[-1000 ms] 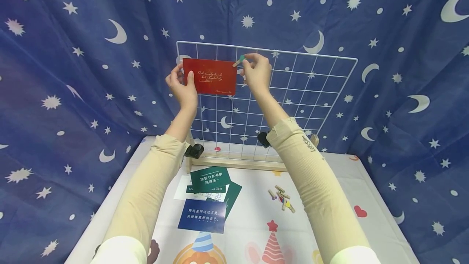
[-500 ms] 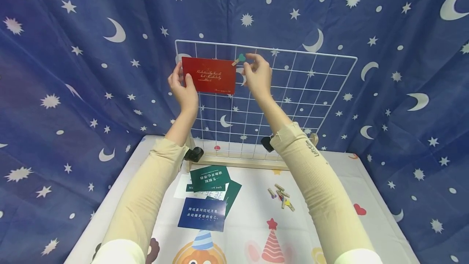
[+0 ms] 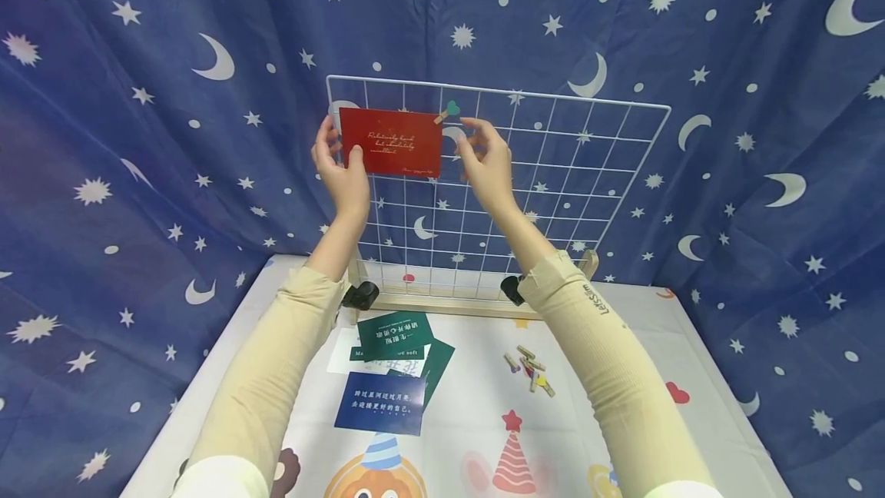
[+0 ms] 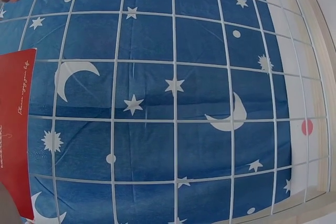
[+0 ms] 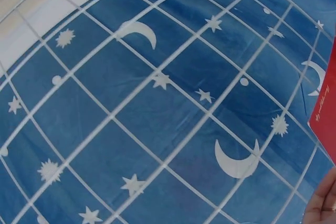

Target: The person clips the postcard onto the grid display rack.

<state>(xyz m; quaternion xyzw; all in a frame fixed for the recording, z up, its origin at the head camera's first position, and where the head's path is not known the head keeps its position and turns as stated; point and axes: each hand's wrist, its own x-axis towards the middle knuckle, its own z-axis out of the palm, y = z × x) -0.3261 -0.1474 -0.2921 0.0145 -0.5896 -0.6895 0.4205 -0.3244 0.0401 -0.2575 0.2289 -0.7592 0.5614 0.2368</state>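
Observation:
A red card (image 3: 390, 143) with white script lies against the upper left of a white wire grid (image 3: 539, 167). At its top right corner sits a wooden clothespin (image 3: 442, 114) with a green heart. My left hand (image 3: 343, 167) pinches the card's left end, thumb in front and fingers toward the back. Just right of the clothespin, my right hand (image 3: 489, 164) holds nothing, its fingers loosely bent and apart from the card. Part of the red card (image 4: 18, 129) shows at the left edge of the left wrist view, and the right wrist view has the card (image 5: 326, 108) at its right edge.
Below the grid, a wooden base (image 3: 442, 304) stands on the white patterned cloth (image 3: 477, 383). Green, white and blue cards (image 3: 380, 402) overlap at the left. Several small clothespins (image 3: 532, 369) lie in a pile at the right. A blue curtain (image 3: 173, 214) hangs behind.
My right hand has let go of the heart clothespin and moved slightly away to the right and down. The clothespin stays on the card's corner. My left hand keeps its hold.

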